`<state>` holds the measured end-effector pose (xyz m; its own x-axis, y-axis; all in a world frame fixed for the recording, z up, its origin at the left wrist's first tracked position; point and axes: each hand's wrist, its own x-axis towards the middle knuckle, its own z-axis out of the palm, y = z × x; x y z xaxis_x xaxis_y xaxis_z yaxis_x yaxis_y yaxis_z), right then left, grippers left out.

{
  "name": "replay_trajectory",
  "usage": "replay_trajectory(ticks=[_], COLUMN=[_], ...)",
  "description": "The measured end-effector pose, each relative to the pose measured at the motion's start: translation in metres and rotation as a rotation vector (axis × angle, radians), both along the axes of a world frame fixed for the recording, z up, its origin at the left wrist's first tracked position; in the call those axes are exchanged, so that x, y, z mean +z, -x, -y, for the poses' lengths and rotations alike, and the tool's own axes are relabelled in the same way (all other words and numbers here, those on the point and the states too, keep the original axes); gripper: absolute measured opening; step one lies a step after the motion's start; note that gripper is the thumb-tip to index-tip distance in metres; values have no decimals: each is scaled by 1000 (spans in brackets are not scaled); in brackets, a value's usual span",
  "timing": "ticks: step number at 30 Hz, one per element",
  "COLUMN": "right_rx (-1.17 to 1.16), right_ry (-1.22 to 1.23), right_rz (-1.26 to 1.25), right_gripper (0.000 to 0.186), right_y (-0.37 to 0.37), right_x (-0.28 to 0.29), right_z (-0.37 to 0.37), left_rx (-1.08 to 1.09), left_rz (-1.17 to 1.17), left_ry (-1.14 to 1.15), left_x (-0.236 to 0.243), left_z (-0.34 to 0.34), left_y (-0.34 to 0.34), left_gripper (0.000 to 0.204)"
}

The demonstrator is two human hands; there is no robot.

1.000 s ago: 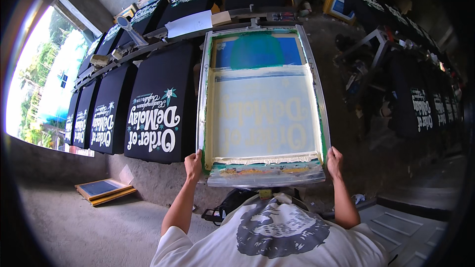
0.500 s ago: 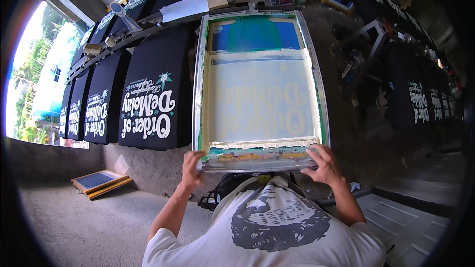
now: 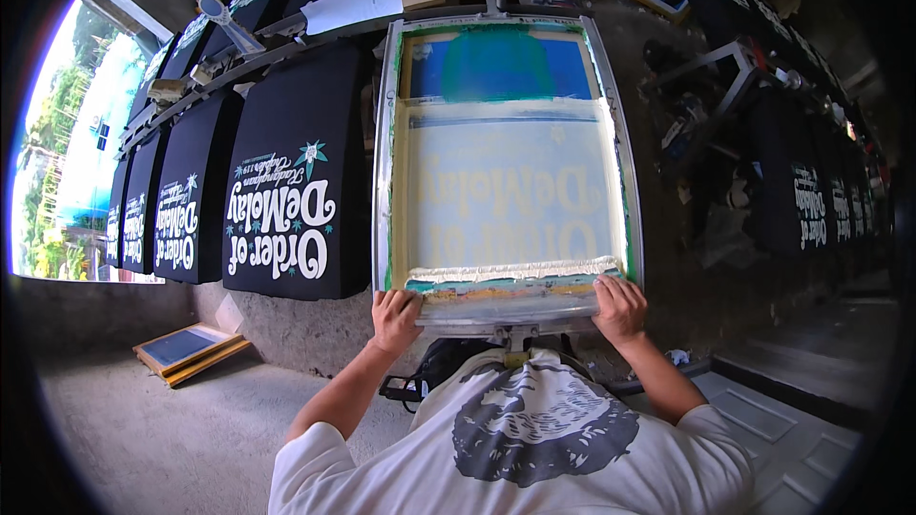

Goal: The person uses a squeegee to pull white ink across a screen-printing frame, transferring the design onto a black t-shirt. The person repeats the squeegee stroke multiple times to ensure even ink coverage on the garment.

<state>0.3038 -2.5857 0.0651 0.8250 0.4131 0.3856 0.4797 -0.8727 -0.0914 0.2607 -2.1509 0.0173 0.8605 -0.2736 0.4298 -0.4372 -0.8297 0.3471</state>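
A large screen printing frame (image 3: 625,181) lies lengthwise in front of me, its metal edges framing pale, ink-covered mesh (image 3: 506,172). Reversed lettering shows faintly through the mesh. A thick ridge of cream-white ink (image 3: 515,271) runs across the near end, beside smears of green and orange. Blue and green patches cover the far end. My left hand (image 3: 396,320) is closed over the near left corner of the frame. At the near right corner, my right hand (image 3: 620,309) is curled round the edge, fingers on top. Their undersides are hidden.
Black printed shirts (image 3: 291,162) on boards line the left side; more black shirts (image 3: 809,167) hang at the right. A white sheet (image 3: 353,7) and a small fan-shaped device (image 3: 229,24) rest on the rail. Framed screens (image 3: 191,348) lean on the floor at lower left.
Both hands have closed onto the near corners of the frame, the left moving inward over its edge. The near end of the frame appears slightly shifted in view.
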Motion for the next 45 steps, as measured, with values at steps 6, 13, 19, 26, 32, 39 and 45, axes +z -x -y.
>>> replay_trajectory(ticks=[6,13,19,26,32,39,45], right_rx=[8,-13,-122,-191,-203,-174,-64], right_ry=[28,12,83,194,243,195,69], right_rz=[52,120,-153,-343,-378,-419,-306], right_gripper=[21,24,25,21,22,17,8], right_y=[-106,-241,-319,-358,-352,-251,-96], right_x=[-9,-30,7,61,45,35,20], right_z=[-7,-13,-26,-39,-37,-21,-1], left_rx=[10,48,53,193,237,220,188], left_rz=[79,108,27,-97,-69,-84,-14], left_ry=[7,17,-35,-30,9,-9,13], left_x=[-16,-24,0,35,11,-10,-11], left_z=[-15,-22,-30,-23,-18,-14,-1], left_y=[-111,-253,-334,-370,-360,-243,-74], left_gripper=[34,29,23,22,22,20,30])
